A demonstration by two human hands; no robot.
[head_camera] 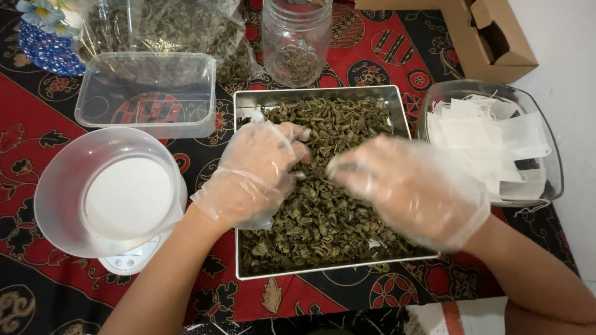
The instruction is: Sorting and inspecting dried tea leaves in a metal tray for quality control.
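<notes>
A rectangular metal tray [245, 100] in the middle holds a heap of dried green leaves [323, 217]. Both my hands wear thin clear plastic gloves and hover over the leaves. My left hand [257, 167] has its fingers curled down into the heap at the tray's left side. My right hand [410, 186] is blurred, its fingers bunched toward the left, touching the leaves near the tray's centre. Whether either hand has leaves pinched in it is unclear.
A clear plastic bowl [68, 186] sits on a small white scale [130, 260] at left. Behind it is a clear rectangular tub [149, 93], a bag of leaves [167, 25], a glass jar [296, 40]. A glass dish [552, 167] of white paper sachets is right; cardboard box [490, 37] behind.
</notes>
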